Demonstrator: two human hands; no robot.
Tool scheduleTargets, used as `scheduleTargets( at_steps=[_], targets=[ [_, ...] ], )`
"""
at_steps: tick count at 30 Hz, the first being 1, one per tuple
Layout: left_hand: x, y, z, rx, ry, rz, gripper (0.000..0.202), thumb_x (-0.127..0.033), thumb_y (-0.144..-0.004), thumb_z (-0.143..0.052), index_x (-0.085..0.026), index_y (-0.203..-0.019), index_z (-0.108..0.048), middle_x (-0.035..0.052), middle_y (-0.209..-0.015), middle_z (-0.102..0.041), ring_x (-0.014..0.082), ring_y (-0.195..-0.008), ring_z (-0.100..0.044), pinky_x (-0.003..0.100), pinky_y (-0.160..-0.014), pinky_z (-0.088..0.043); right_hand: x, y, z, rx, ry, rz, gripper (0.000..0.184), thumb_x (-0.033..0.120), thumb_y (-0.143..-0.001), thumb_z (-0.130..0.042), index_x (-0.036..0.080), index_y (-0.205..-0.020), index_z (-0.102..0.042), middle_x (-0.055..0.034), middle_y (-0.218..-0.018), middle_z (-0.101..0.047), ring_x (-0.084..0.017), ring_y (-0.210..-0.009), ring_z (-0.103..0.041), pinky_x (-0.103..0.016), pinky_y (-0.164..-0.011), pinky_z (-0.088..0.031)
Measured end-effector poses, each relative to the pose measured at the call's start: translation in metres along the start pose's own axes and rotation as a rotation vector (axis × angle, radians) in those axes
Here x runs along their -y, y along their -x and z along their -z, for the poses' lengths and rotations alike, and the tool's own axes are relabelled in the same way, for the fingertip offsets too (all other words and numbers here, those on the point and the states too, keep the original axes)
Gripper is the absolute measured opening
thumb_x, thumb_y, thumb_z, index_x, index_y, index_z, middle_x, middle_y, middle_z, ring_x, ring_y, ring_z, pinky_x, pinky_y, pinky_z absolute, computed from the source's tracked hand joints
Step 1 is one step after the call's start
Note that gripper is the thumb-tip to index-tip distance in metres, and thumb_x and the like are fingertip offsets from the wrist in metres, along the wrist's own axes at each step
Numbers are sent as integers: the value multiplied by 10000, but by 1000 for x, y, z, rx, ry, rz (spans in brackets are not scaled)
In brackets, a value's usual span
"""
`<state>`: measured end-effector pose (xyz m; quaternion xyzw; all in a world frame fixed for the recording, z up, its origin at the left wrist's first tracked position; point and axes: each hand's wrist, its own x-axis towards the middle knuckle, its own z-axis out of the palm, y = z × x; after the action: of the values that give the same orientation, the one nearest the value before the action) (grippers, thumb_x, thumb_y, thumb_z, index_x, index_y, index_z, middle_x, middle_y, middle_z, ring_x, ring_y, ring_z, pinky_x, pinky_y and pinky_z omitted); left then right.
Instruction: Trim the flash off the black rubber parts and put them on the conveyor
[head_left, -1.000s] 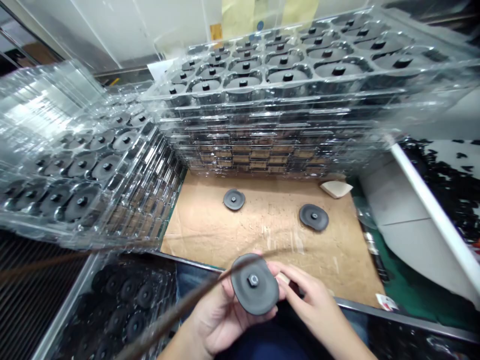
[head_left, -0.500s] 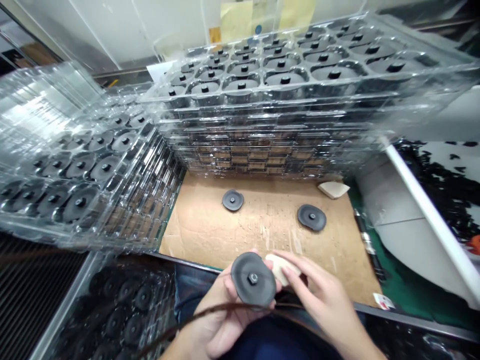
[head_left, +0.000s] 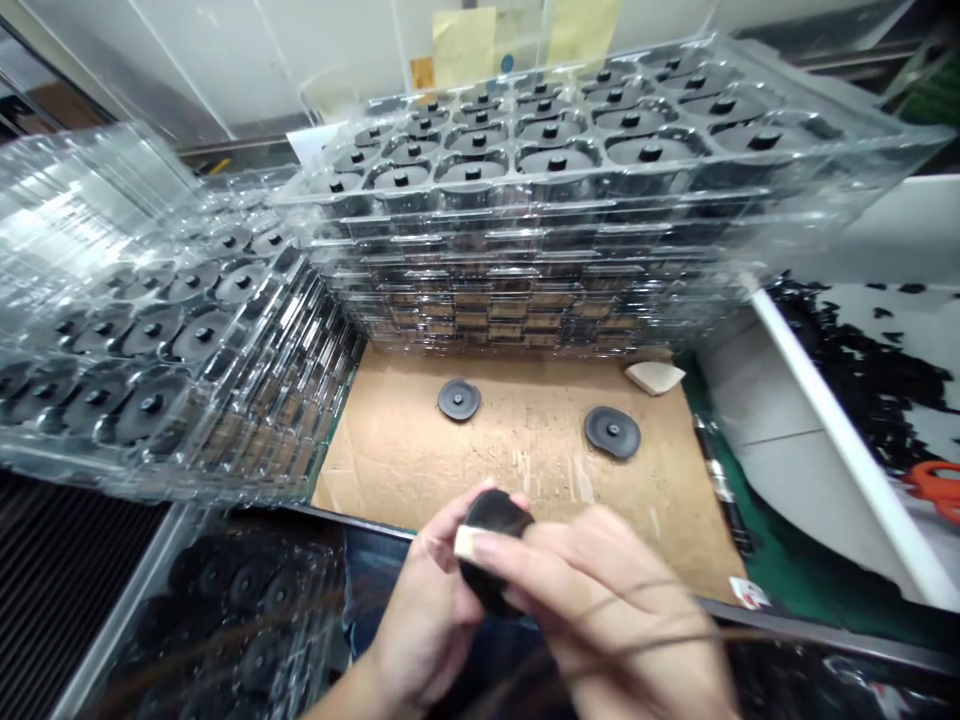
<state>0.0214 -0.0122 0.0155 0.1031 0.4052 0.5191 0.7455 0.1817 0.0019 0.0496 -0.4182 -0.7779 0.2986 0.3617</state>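
Note:
My left hand (head_left: 424,600) grips a black rubber disc (head_left: 495,515) on edge, its central bolt hidden. My right hand (head_left: 592,590) lies across the disc, with its fingers pinching a pale sponge pad (head_left: 466,543) against the disc's rim. Much of the pad is covered by my fingers. Two similar discs (head_left: 459,400) (head_left: 612,432) lie flat on a cardboard sheet (head_left: 525,470), beyond my hands and apart from them. A thin dark strand blurs across my right hand.
Stacked clear plastic trays (head_left: 525,205) of bolted discs rise behind the cardboard, with another stack (head_left: 180,480) at the left. A darker tray (head_left: 240,590) sits low left. A second pale pad (head_left: 655,377) lies on the cardboard's far edge. Orange-handled scissors (head_left: 934,482) lie far right.
The disc has turned from face-up in my left hand to edge-on, hiding its bolt. My right hand has closed over it, pressing the pad to the rim. The view has shifted slightly.

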Motion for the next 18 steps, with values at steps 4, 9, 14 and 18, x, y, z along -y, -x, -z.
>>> scheduleTargets(
  at_steps=[4,9,14,18],
  targets=[
    [0,-1,-2,-69,33,3,623,-254,-392,-841,-235,-987,-657,49,-1024,-683,209,-929,-611,253,-791,-468,1,2,2,111,99,-4,314,145,-852,-451,275,-1103,-587,-1,-716,-638,-147,-598,-567,-262,-536,-453],
    [1,-2,-8,-46,8,34,618,-230,-372,-848,-224,-963,-666,52,-1012,-684,205,-931,-606,253,-809,-462,0,-4,1,-75,-32,-74,303,156,-846,-496,281,-1107,-587,0,-868,-666,-130,-728,-615,-235,-650,-489],
    [-2,-5,-5,-55,66,14,536,-277,-450,-824,-209,-958,-668,50,-993,-679,199,-871,-629,249,-753,-491,-47,10,-15,34,-143,-423,233,319,-852,-489,227,-960,-673,-36,-966,-686,-189,-862,-643,-255,-689,-532],
    [-3,-6,0,-44,88,31,533,-348,-501,-791,-219,-997,-649,62,-1043,-667,229,-934,-622,311,-848,-473,-85,41,-41,15,-69,-548,290,366,-841,-482,196,-974,-677,-61,-944,-695,-207,-806,-657,-283,-642,-540]
  ],
)
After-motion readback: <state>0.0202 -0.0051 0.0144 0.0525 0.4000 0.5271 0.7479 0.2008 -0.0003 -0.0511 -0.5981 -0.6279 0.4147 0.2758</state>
